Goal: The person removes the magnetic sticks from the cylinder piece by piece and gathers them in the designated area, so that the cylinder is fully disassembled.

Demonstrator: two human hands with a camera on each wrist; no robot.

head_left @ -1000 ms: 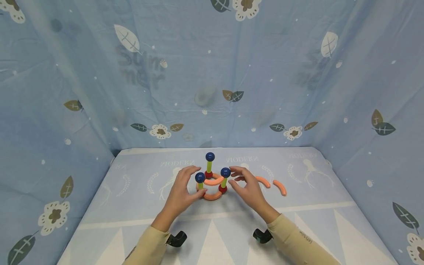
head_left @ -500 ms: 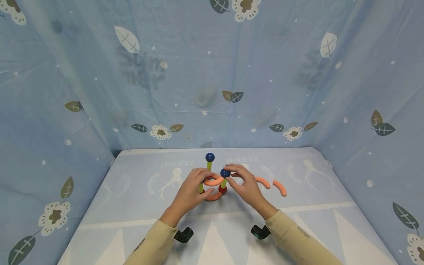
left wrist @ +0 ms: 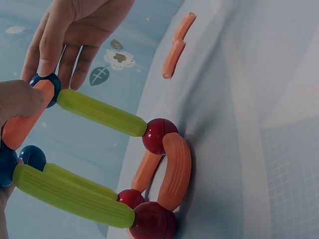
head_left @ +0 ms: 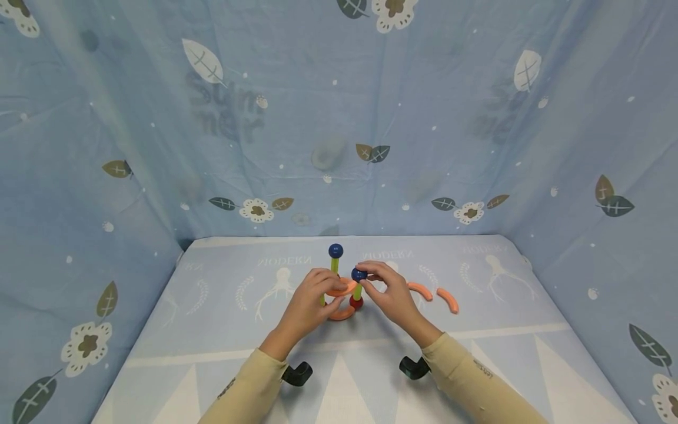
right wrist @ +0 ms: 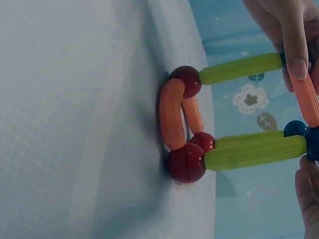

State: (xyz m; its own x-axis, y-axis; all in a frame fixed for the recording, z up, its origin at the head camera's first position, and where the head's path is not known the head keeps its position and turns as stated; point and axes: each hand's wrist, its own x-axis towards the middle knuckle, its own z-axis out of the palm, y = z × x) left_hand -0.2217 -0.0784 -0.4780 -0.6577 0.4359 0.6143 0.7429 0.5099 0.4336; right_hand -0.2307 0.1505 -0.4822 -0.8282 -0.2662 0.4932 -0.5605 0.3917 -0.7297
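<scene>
A small frame of magnetic-type sticks and balls stands on the table. Its red balls (left wrist: 158, 135) form the base, joined by curved orange sticks (left wrist: 177, 172). Straight green sticks (left wrist: 99, 112) rise from them to blue balls. My left hand (head_left: 307, 300) pinches an upper curved orange stick (right wrist: 305, 97) that spans two blue balls, its thumb lying along the stick. With thumb and fingers, my right hand (head_left: 394, 294) holds the near right blue ball (head_left: 359, 274). The far blue ball (head_left: 336, 251) is untouched. The near left blue ball is hidden behind my left hand in the head view.
To the right of the frame lie two loose curved orange sticks (head_left: 420, 291). A patterned cloth covers the table (head_left: 212, 330), and printed curtains (head_left: 328, 118) rise at the back and both sides. Black wrist-camera mounts (head_left: 298, 374) jut from both sleeves.
My left hand has moved right, over the near left blue ball, and taken hold of the upper orange stick. My right hand has come in and gripped the near right blue ball.
</scene>
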